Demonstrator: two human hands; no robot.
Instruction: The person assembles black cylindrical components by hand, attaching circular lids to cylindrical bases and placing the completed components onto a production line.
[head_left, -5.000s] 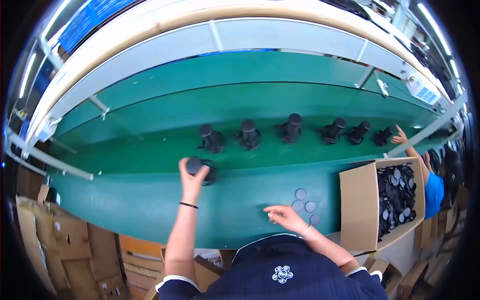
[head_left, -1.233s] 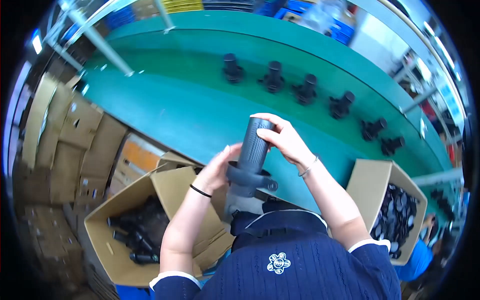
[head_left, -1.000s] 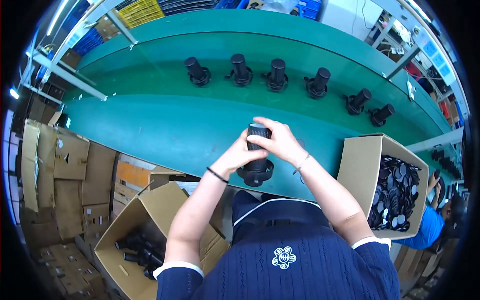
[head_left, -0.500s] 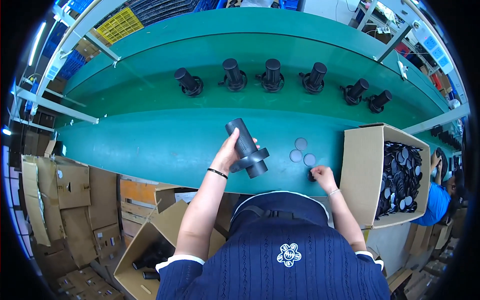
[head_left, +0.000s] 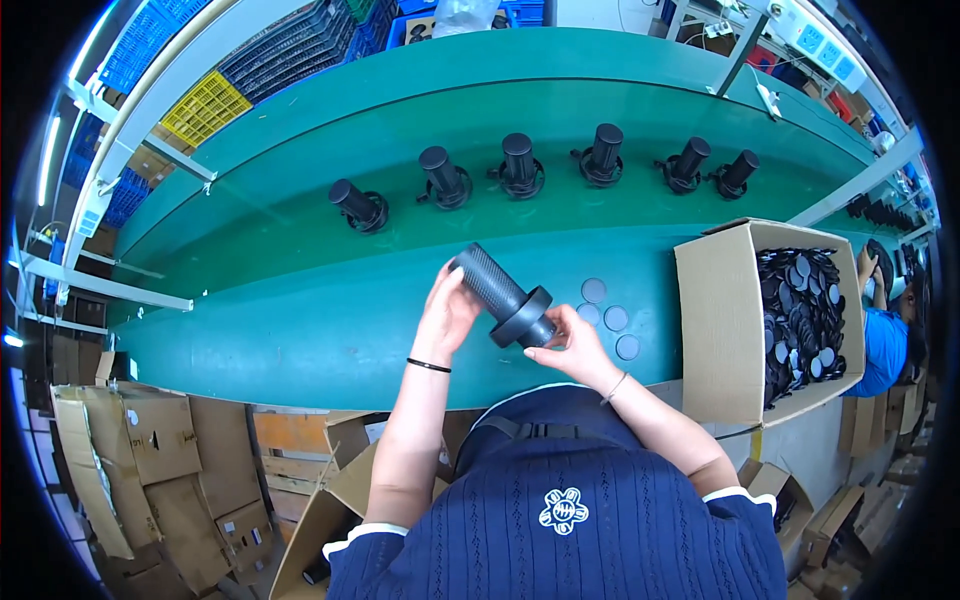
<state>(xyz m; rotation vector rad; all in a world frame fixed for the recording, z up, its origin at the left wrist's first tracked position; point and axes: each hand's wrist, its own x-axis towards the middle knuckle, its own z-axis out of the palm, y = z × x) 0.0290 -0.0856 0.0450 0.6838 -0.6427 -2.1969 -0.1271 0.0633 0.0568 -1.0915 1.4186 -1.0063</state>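
A black cylindrical microphone (head_left: 488, 278) with a perforated body and a wide ring mount (head_left: 522, 318) is tilted above the bench, its lower end toward me. My left hand (head_left: 446, 318) is closed on its upper part, the thumb near the top end. My right hand (head_left: 580, 352) grips the lower end just below the ring, between thumb and fingers. Beside my right hand, several round dark discs lie flat on the bench; the nearest disc (head_left: 627, 347) is apart from the others. My right fingers partly cover another disc (head_left: 588, 315).
Several similar microphones, such as one (head_left: 517, 165), stand in a row along the green bench (head_left: 250, 340). An open cardboard box (head_left: 722, 330) full of black discs is at the right. A co-worker in a blue shirt (head_left: 882, 345) sits beyond it. Cartons (head_left: 160, 440) are stacked at lower left.
My right hand has left the nearest disc and moved left to the microphone's lower end. That disc now lies uncovered. The view has shifted and turned slightly.
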